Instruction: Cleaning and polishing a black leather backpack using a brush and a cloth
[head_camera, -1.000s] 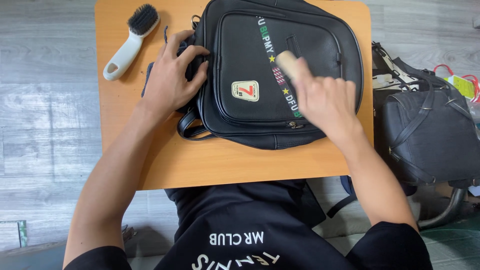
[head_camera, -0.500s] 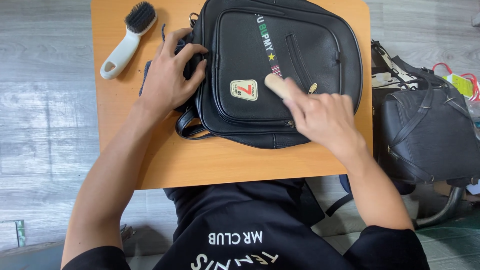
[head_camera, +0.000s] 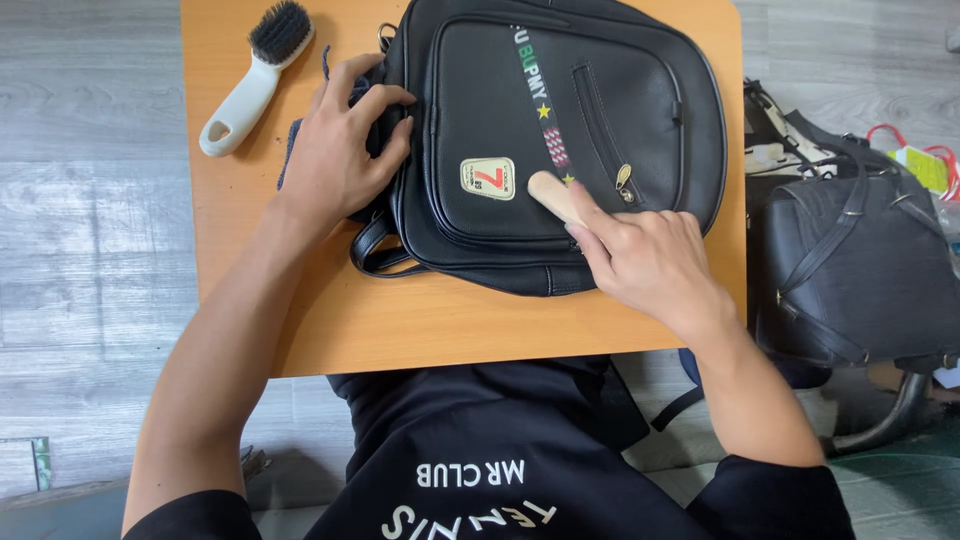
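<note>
A black leather backpack (head_camera: 600, 90) lies flat on a small wooden table (head_camera: 420, 320), front pocket up, with a striped band and a square patch on it. My left hand (head_camera: 335, 160) presses on the bag's left edge, fingers spread, over a dark cloth. My right hand (head_camera: 645, 255) grips a small wooden-backed brush (head_camera: 553, 192) and holds it against the front pocket, just right of the patch. Its bristles are hidden against the bag.
A white-handled brush with dark bristles (head_camera: 255, 75) lies at the table's far left corner. Another black bag (head_camera: 850, 260) with straps sits on the floor to the right, with small items behind it. Grey plank floor surrounds the table.
My right hand has drawn the wooden brush down and to the left across the front pocket, towards me. My left hand has stayed on the bag's edge.
</note>
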